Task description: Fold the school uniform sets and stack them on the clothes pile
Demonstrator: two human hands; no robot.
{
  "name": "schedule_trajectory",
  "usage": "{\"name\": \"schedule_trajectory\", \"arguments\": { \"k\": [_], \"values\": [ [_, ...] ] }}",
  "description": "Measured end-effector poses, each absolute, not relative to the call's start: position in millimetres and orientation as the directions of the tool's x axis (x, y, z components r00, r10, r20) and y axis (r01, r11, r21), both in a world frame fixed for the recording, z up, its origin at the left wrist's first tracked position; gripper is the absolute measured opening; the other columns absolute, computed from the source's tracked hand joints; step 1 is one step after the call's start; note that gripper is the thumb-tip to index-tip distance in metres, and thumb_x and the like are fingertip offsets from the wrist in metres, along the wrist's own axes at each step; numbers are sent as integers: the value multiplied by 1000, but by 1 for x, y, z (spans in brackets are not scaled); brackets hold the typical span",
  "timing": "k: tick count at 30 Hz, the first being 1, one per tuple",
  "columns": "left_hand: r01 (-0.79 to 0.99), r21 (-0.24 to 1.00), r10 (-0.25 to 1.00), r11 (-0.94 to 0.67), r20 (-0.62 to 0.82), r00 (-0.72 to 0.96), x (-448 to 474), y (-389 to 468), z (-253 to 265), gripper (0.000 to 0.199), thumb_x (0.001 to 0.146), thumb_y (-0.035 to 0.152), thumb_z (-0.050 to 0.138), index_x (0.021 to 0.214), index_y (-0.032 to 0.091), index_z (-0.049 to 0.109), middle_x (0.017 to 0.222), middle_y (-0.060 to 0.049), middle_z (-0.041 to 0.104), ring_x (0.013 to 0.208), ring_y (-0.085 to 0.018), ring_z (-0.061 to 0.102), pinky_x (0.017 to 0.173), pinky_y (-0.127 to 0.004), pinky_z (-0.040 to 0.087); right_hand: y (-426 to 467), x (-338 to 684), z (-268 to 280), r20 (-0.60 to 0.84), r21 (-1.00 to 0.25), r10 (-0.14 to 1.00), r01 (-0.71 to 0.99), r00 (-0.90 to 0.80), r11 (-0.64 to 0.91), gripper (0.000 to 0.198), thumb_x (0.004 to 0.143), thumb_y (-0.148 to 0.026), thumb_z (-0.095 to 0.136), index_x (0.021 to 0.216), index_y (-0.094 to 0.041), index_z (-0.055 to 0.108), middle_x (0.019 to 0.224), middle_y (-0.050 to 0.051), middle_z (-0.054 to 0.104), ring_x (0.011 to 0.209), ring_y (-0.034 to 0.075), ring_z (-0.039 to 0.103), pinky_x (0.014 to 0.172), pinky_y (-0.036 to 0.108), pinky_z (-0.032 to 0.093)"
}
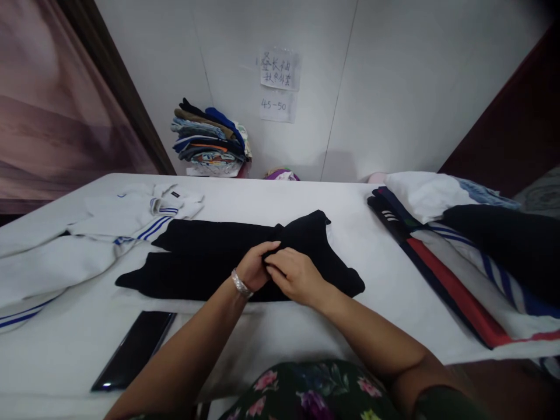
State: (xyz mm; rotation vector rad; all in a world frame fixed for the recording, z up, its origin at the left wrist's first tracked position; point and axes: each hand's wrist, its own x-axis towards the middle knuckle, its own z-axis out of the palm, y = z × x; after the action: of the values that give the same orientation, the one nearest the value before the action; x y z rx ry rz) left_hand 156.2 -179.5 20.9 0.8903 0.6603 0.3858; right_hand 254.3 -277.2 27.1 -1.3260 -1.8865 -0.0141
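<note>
A pair of black trousers (192, 274) lies spread on the white table, its two legs pointing left and its wider waist end to the right. My left hand (257, 265), with a silver bracelet at the wrist, is closed on the cloth near where the legs meet. Against it, my right hand (297, 277) also pinches the black cloth. The fingertips of both hands come together, and the fold between them is mostly hidden. Just beyond the trouser legs lies a white garment (105, 219) with blue stripes.
A dark flat glossy object (135, 350) lies at the front left of the table (306, 192). More clothes, among them a red and black garment (459, 286), cover the right side. A folded clothes stack (210, 140) stands at the back, below handwritten paper signs (280, 70).
</note>
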Motion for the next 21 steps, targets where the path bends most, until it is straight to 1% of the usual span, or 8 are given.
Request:
{"name": "schedule_trajectory", "arguments": {
  "k": [4, 6, 9, 11, 13, 16, 18, 21],
  "values": [
    [-132, 816, 662, 563, -349, 664, 141, -153, 26, 9, 67, 22, 67, 71, 16, 63, 70, -5, 69, 68, -19, 66, 62, -31, 55, -302, 264, 39, 665, -342, 710, 750, -233, 566, 22, 89, -18, 50, 108, -19, 61, 108, 8, 67, 110, 20, 57, 96, 40, 47],
    [-196, 833, 741, 517, -321, 589, 132, -135, 25, 12, 64, 15, 67, 74, 17, 61, 72, -3, 69, 68, -17, 66, 64, -29, 55, -316, 280, 42, 688, -337, 706, 787, -169, 517, 26, 88, -17, 52, 112, -20, 60, 115, 9, 65, 118, 21, 54, 101, 45, 43],
    [-184, 871, 822, 455, -332, 463, 120, -108, 9, 14, 63, 11, 65, 73, 18, 59, 70, -1, 68, 66, -16, 65, 65, -28, 54, -330, 307, 27, 629, -371, 777, 867, -30, 333, 33, 89, -20, 52, 121, -22, 58, 127, 10, 59, 126, 23, 47, 104, 48, 41],
    [-63, 913, 846, 403, -345, 406, 114, -95, -9, 13, 64, 12, 63, 74, 18, 60, 69, -3, 68, 69, -18, 66, 67, -30, 54, -335, 318, 6, 494, -388, 869, 898, 11, 209, 41, 90, -28, 53, 131, -22, 52, 138, 12, 50, 133, 26, 40, 107, 51, 38],
    [135, 946, 889, 294, -322, 326, 111, -86, -28, 13, 64, 12, 63, 75, 17, 63, 70, -4, 68, 74, -21, 67, 72, -32, 54, -337, 319, -21, 290, -382, 957, 913, -28, 143, 54, 88, -36, 55, 139, -21, 45, 147, 14, 39, 138, 29, 32, 109, 52, 34],
    [378, 920, 955, 101, -196, 223, 109, -78, -45, 13, 66, 14, 63, 78, 17, 66, 75, -6, 70, 84, -23, 67, 81, -35, 52, -339, 309, -51, 60, -362, 994, 926, -90, 106, 71, 84, -48, 58, 145, -22, 34, 154, 14, 21, 142, 33, 19, 111, 55, 27],
    [425, 905, 969, 9, -113, 220, 107, -75, -46, 19, 69, 17, 61, 86, 17, 69, 82, -6, 71, 89, -24, 67, 84, -35, 52, -340, 304, -57, 13, -370, 996, 925, -88, 86, 74, 85, -54, 54, 147, -23, 30, 156, 12, 15, 143, 33, 14, 112, 56, 23],
    [458, 881, 975, -118, 16, 220, 105, -72, -42, 27, 72, 18, 59, 97, 20, 69, 93, -5, 72, 93, -24, 66, 87, -35, 51, -339, 306, -46, 50, -409, 995, 907, -84, 97, 67, 90, -57, 44, 146, -22, 33, 155, 12, 17, 144, 29, 13, 114, 54, 21]
  ]
}}
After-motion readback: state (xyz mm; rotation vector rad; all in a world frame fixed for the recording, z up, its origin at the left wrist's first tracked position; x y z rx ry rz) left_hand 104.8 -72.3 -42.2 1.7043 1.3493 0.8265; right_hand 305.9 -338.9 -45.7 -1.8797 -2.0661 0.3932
